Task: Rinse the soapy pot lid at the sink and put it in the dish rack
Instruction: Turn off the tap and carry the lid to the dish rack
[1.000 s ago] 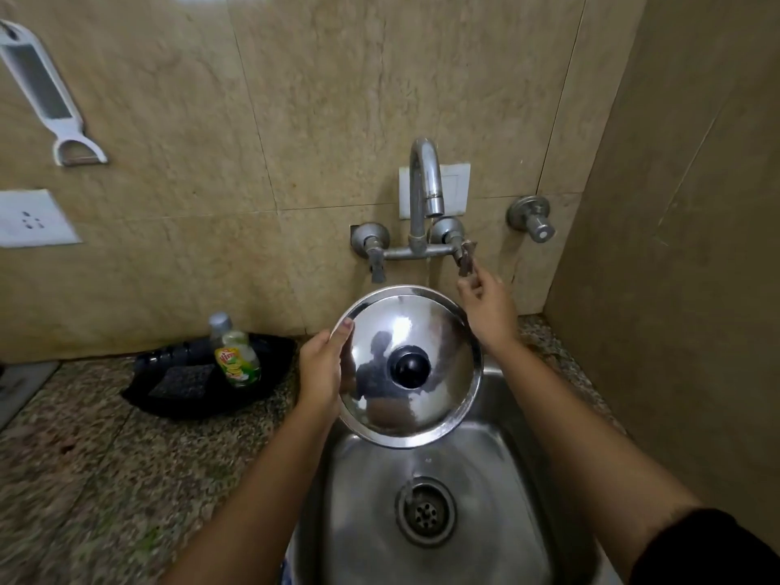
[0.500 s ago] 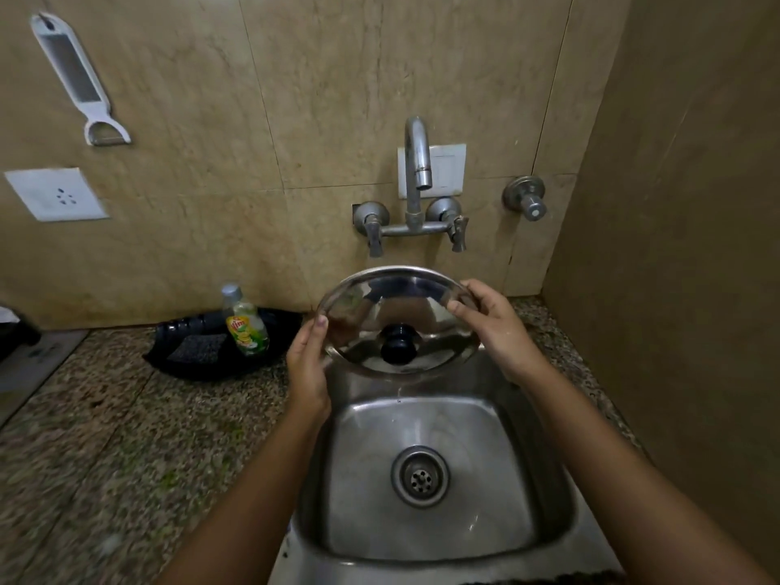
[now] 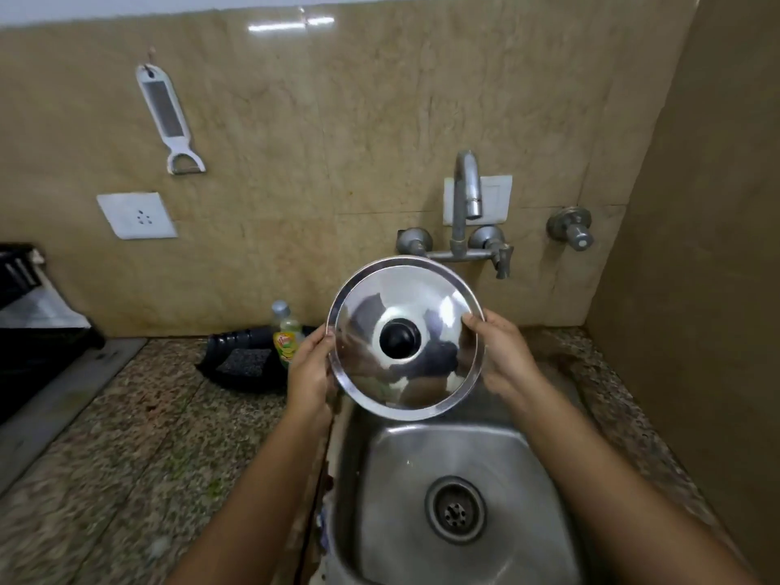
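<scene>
I hold the pot lid (image 3: 405,337) in the middle of the frame, above the back edge of the sink (image 3: 456,458) and below the tap (image 3: 466,192). It is tilted up so its top and black knob (image 3: 399,338) face me. My left hand (image 3: 310,369) grips its left rim, my right hand (image 3: 502,356) its right rim.

Mirror-glossy steel pot lid (image 3: 426,373), matt black knob (image 3: 399,338), brushed steel sink (image 3: 456,458), speckled stone counter (image 3: 126,437).
</scene>
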Demonstrator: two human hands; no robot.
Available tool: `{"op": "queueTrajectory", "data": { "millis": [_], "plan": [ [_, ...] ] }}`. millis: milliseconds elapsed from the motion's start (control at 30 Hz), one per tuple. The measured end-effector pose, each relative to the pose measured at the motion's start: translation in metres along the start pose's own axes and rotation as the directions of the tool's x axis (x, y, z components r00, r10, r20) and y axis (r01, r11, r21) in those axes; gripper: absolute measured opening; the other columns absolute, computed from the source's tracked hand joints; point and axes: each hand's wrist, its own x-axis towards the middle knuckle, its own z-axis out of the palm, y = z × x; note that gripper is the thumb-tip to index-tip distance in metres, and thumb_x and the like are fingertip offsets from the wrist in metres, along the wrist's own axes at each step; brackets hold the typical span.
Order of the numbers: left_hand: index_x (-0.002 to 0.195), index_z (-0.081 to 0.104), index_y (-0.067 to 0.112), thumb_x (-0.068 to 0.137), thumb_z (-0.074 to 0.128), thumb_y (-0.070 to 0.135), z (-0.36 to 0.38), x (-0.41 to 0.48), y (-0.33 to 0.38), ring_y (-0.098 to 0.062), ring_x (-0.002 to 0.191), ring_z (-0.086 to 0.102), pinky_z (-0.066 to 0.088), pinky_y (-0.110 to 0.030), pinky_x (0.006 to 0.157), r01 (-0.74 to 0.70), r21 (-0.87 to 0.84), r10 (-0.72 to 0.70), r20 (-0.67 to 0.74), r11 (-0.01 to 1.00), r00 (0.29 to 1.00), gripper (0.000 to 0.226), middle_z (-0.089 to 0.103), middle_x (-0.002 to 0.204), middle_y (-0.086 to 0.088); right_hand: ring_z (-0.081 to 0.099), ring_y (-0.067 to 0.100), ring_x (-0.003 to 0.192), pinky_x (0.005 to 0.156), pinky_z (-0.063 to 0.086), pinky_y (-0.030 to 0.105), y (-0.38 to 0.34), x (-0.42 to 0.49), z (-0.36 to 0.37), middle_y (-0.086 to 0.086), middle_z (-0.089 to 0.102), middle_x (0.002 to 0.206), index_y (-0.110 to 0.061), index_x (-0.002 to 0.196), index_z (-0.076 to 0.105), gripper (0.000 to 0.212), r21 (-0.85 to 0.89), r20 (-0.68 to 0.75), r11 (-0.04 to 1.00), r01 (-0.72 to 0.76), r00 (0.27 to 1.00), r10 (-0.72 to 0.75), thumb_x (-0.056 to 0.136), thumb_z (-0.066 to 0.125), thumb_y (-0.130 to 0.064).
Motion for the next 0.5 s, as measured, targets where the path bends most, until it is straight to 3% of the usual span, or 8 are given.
{"op": "queueTrajectory", "data": {
  "millis": [67, 167, 200, 267, 333, 433, 500],
  "plan": [
    [0.115, 0.061, 0.017, 0.096, 0.051, 0.015, -0.029, 0.013, 0.024, -0.012, 0.079, 0.064, 0.051, -0.028, 0.073, 0.0, 0.012, 0.0, -0.066, 1.0, 0.998, 0.021, 0.069, 0.09, 0.003, 0.06, 0.013, 0.051, 0.051, 0.051, 0.027, 0.011, 0.007, 0.04, 0.001, 0.063, 0.056, -0.012, 0.08, 0.059, 0.02, 0.15, -0.001, 0.984, -0.097, 0.995, 0.098, 0.095, 0.047, -0.005],
    [0.12, 0.059, 0.019, 0.096, 0.052, 0.022, -0.087, 0.035, 0.056, -0.018, 0.094, 0.063, 0.051, -0.033, 0.078, -0.012, 0.054, 0.019, -0.141, 0.998, 0.99, 0.025, 0.067, 0.107, -0.002, 0.06, 0.026, 0.074, 0.078, 0.051, 0.044, 0.029, 0.014, 0.107, 0.011, 0.064, 0.08, -0.006, 0.094, 0.06, 0.011, 0.231, 0.039, 0.947, -0.224, 0.975, 0.221, 0.095, 0.049, -0.007],
    [0.121, 0.059, 0.016, 0.095, 0.053, 0.022, -0.11, 0.041, 0.069, -0.02, 0.098, 0.063, 0.052, -0.034, 0.08, -0.009, 0.05, 0.017, -0.159, 0.999, 0.987, 0.028, 0.067, 0.11, -0.003, 0.06, 0.028, 0.078, 0.081, 0.05, 0.047, 0.036, 0.015, 0.134, 0.013, 0.064, 0.087, -0.005, 0.102, 0.059, 0.012, 0.254, 0.054, 0.93, -0.266, 0.964, 0.261, 0.094, 0.051, -0.009],
    [0.123, 0.06, 0.009, 0.095, 0.053, 0.018, -0.151, 0.053, 0.091, -0.024, 0.1, 0.065, 0.053, -0.038, 0.085, -0.013, 0.049, 0.021, -0.17, 0.999, 0.985, 0.03, 0.068, 0.112, -0.009, 0.06, 0.03, 0.082, 0.071, 0.052, 0.046, 0.047, 0.018, 0.179, 0.016, 0.063, 0.1, -0.005, 0.11, 0.057, 0.018, 0.318, 0.061, 0.89, -0.328, 0.944, 0.325, 0.093, 0.053, -0.01],
    [0.119, 0.063, 0.006, 0.095, 0.053, 0.016, -0.195, 0.065, 0.117, -0.026, 0.1, 0.066, 0.052, -0.042, 0.088, -0.03, 0.077, 0.043, -0.17, 0.997, 0.984, 0.028, 0.068, 0.114, -0.013, 0.06, 0.033, 0.091, 0.065, 0.05, 0.046, 0.056, 0.022, 0.229, 0.018, 0.06, 0.108, -0.005, 0.112, 0.055, 0.019, 0.37, 0.081, 0.857, -0.36, 0.931, 0.356, 0.094, 0.052, -0.009],
    [0.116, 0.06, 0.014, 0.096, 0.052, 0.022, -0.263, 0.088, 0.166, -0.018, 0.101, 0.065, 0.05, -0.037, 0.091, -0.084, 0.15, 0.116, -0.22, 0.985, 0.969, 0.023, 0.068, 0.114, -0.005, 0.056, 0.038, 0.111, 0.089, 0.046, 0.055, 0.068, 0.027, 0.315, 0.02, 0.057, 0.117, -0.005, 0.11, 0.052, 0.016, 0.45, 0.144, 0.812, -0.372, 0.927, 0.345, 0.095, 0.048, -0.007],
    [0.118, 0.057, 0.019, 0.098, 0.047, 0.022, -0.299, 0.099, 0.198, -0.012, 0.097, 0.061, 0.046, -0.031, 0.089, -0.134, 0.183, 0.18, -0.265, 0.974, 0.947, 0.022, 0.066, 0.107, 0.002, 0.055, 0.038, 0.115, 0.093, 0.044, 0.055, 0.071, 0.032, 0.369, 0.021, 0.057, 0.122, -0.005, 0.109, 0.052, 0.014, 0.462, 0.17, 0.811, -0.359, 0.933, 0.316, 0.095, 0.047, -0.007]
  ]
}}
